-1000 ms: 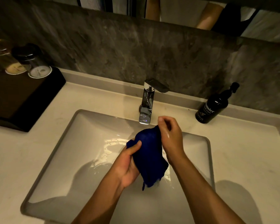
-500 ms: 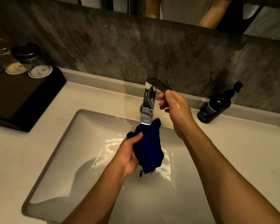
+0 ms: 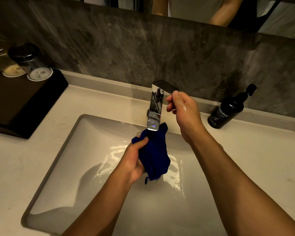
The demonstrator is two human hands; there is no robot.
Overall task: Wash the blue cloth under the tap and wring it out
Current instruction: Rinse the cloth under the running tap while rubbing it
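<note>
Left hand point(image 3: 134, 160) grips bunched dark-blue cloth point(image 3: 156, 155) directly under chrome tap spout point(image 3: 154, 110); right hand point(image 3: 182, 108) pinches tap's flat lever point(image 3: 165, 86), far side.

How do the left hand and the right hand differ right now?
The left hand grips the bunched blue cloth low over the sink, under the tap's spout. The right hand is higher, empty of cloth, its fingertips pinching the tap's lever. Both are bare hands at the tap.
</note>
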